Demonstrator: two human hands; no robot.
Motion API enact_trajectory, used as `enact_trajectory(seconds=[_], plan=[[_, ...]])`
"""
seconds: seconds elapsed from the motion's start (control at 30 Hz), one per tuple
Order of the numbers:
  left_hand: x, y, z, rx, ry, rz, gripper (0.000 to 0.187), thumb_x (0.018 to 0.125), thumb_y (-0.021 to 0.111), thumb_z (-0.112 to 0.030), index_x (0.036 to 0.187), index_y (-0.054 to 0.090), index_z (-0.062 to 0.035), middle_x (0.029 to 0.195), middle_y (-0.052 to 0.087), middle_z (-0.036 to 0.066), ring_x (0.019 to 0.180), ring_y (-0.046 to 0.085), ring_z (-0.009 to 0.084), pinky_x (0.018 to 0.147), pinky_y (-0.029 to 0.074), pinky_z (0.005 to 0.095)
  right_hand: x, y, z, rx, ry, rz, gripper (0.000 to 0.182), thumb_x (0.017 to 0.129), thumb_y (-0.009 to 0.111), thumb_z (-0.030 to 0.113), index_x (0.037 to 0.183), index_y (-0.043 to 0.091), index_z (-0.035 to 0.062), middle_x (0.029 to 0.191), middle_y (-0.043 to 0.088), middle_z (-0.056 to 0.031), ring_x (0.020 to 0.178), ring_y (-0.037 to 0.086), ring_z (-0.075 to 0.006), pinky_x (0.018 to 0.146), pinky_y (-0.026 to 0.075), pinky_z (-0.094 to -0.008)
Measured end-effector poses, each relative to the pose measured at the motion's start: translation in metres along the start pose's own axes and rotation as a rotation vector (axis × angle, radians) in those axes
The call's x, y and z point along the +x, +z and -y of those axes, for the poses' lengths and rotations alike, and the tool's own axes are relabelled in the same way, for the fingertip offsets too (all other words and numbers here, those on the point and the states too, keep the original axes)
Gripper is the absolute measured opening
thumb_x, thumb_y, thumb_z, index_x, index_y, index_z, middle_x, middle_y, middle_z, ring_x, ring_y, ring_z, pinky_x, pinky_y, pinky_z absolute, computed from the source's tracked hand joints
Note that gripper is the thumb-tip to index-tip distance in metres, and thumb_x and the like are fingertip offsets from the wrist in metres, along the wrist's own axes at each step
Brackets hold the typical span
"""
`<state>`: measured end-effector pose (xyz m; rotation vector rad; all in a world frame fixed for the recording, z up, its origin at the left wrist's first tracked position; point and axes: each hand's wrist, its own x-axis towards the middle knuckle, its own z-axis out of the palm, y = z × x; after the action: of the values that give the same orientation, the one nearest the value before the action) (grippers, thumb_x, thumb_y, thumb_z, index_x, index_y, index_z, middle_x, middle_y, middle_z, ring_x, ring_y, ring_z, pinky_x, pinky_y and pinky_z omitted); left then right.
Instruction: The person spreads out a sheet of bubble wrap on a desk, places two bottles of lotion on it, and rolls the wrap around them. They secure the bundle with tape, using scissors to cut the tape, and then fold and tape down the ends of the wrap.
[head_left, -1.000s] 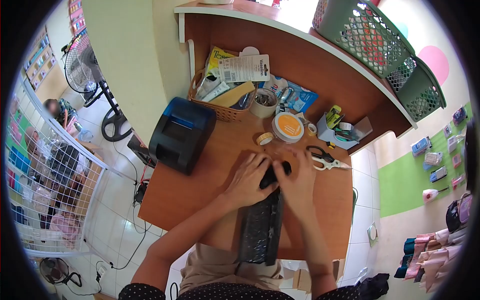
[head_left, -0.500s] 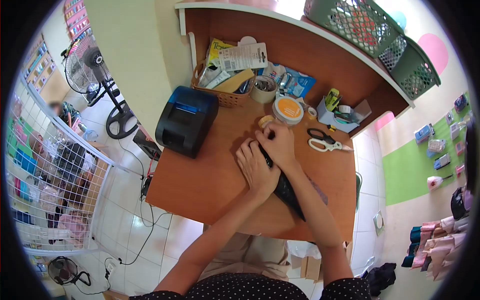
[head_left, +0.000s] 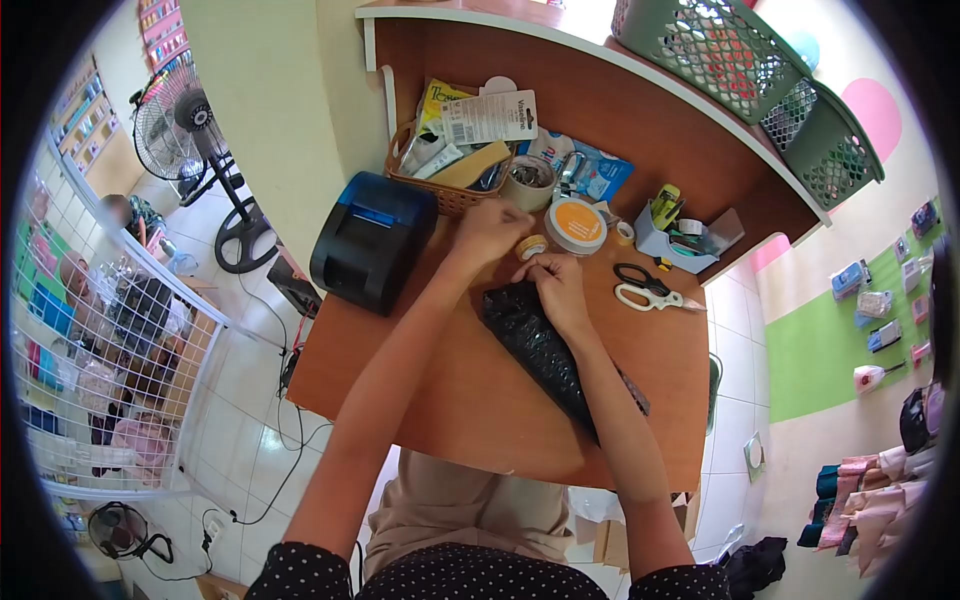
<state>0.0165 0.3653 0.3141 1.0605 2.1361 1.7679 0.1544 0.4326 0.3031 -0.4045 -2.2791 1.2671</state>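
Note:
A long, glossy black plastic package (head_left: 540, 352) lies at a slant on the wooden desk. My right hand (head_left: 556, 288) is closed at its upper end, thumb and fingers pinching the plastic. Beyond the package, my left hand (head_left: 488, 232) hovers by a small tan tape roll (head_left: 532, 246), with its fingers drawn together. Whether anything is between those fingertips is too small to make out. Just past both hands sits a round tub with an orange label (head_left: 578, 220). A strip of dark patterned material (head_left: 632, 390) shows beside my right forearm.
A black box-shaped printer (head_left: 375, 242) stands at the desk's left. Scissors (head_left: 650, 288) lie to the right, below a stationery holder (head_left: 685, 235). Along the back are a filled wicker basket (head_left: 455, 200) and a wide tape roll (head_left: 528, 185). Green baskets (head_left: 715, 55) rest on the shelf above.
My left hand has lifted off the black package and moved up and left, beside the small tape roll. My right hand has shifted slightly down, still at the package's upper end.

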Motion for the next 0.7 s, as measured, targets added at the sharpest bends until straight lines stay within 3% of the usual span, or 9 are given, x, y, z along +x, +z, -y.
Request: enact_trajectory(seconds=[0.07, 0.13, 0.2, 0.23, 0.3, 0.37, 0.5, 0.57, 0.7], plan=[[0.022, 0.018, 0.009, 0.155, -0.091, 0.502, 0.026, 0.072, 0.069, -0.025, 0.084, 0.068, -0.0017, 0.077, 0.067, 0.011, 0.069, 0.063, 0.0148, 0.065, 0.049, 0.0285, -0.002, 0.003, 0.008, 0.110, -0.004, -0.046, 0.021, 0.070, 0.046, -0.006, 0.085, 0.060, -0.0053, 0.072, 0.064, -0.0105, 0.061, 0.058, -0.0176, 0.061, 0.046, -0.0279], [0.032, 0.033, 0.022, 0.133, -0.093, 0.489, 0.028, 0.070, 0.071, -0.026, 0.083, 0.068, -0.0011, 0.077, 0.067, 0.011, 0.067, 0.062, 0.0144, 0.063, 0.048, 0.0287, -0.002, 0.006, 0.004, 0.225, -0.009, -0.095, 0.028, 0.071, 0.045, -0.007, 0.097, 0.057, -0.0060, 0.072, 0.063, -0.0114, 0.062, 0.059, -0.0178, 0.061, 0.046, -0.0272], [0.041, 0.044, 0.038, 0.114, -0.091, 0.486, 0.031, 0.069, 0.073, -0.027, 0.082, 0.068, -0.0005, 0.076, 0.066, 0.011, 0.065, 0.061, 0.0140, 0.060, 0.048, 0.0288, 0.000, 0.010, -0.017, 0.295, 0.086, -0.166, 0.057, 0.075, 0.042, -0.009, 0.130, 0.027, -0.0015, 0.085, 0.061, -0.0115, 0.070, 0.061, -0.0165, 0.065, 0.046, -0.0256], [0.043, 0.045, 0.047, 0.066, -0.027, 0.518, 0.030, 0.068, 0.074, -0.026, 0.082, 0.068, -0.0004, 0.075, 0.066, 0.010, 0.064, 0.061, 0.0133, 0.057, 0.047, 0.0277, 0.001, 0.009, -0.013, 0.296, 0.085, -0.172, 0.057, 0.075, 0.042, -0.009, 0.130, 0.027, -0.0015, 0.085, 0.061, -0.0115, 0.070, 0.061, -0.0165, 0.065, 0.046, -0.0256], [0.040, 0.043, 0.051, 0.023, 0.033, 0.552, 0.029, 0.067, 0.075, -0.024, 0.082, 0.067, -0.0004, 0.074, 0.065, 0.009, 0.062, 0.060, 0.0126, 0.054, 0.046, 0.0265, -0.001, 0.009, -0.006, 0.328, 0.120, -0.191, 0.073, 0.076, 0.042, -0.009, 0.135, 0.001, 0.0003, 0.086, 0.061, -0.0152, 0.072, 0.062, -0.0188, 0.067, 0.047, -0.0267], [0.034, 0.037, 0.042, -0.203, -0.209, 0.642, 0.028, 0.065, 0.077, -0.022, 0.082, 0.067, -0.0012, 0.072, 0.064, 0.006, 0.061, 0.058, 0.0105, 0.051, 0.045, 0.0239, -0.002, 0.008, 0.001, 0.311, 0.158, -0.204, 0.074, 0.076, 0.043, -0.008, 0.136, 0.000, -0.0010, 0.085, 0.061, -0.0151, 0.073, 0.063, -0.0190, 0.068, 0.047, -0.0265], [0.034, 0.022, 0.016, -0.195, -0.108, 0.704, 0.025, 0.068, 0.074, -0.023, 0.081, 0.067, -0.0027, 0.067, 0.061, 0.003, 0.054, 0.053, 0.0076, 0.045, 0.040, 0.0211, -0.002, 0.008, -0.003, 0.210, 0.211, -0.223, 0.080, 0.077, 0.046, -0.003, 0.137, -0.007, -0.0040, 0.082, 0.063, -0.0146, 0.075, 0.063, -0.0199, 0.072, 0.047, -0.0263], [0.041, 0.013, 0.001, 0.005, -0.258, 0.796, 0.017, 0.080, 0.065, -0.020, 0.088, 0.068, -0.0060, 0.073, 0.062, -0.001, 0.055, 0.049, 0.0041, 0.042, 0.035, 0.0194, -0.003, 0.007, 0.004, 0.178, 0.228, -0.228, 0.082, 0.077, 0.047, -0.001, 0.137, -0.008, -0.0044, 0.083, 0.063, -0.0145, 0.076, 0.063, -0.0205, 0.074, 0.047, -0.0262], [0.049, 0.013, -0.018, -0.010, -0.391, 0.834, 0.019, 0.080, 0.062, -0.020, 0.088, 0.068, -0.0043, 0.077, 0.065, 0.001, 0.061, 0.056, 0.0058, 0.048, 0.044, 0.0178, -0.002, 0.007, 0.006, 0.066, 0.250, -0.231, 0.084, 0.076, 0.049, 0.003, 0.138, -0.007, -0.0053, 0.090, 0.064, -0.0152, 0.082, 0.064, -0.0223, 0.079, 0.046, -0.0272]])
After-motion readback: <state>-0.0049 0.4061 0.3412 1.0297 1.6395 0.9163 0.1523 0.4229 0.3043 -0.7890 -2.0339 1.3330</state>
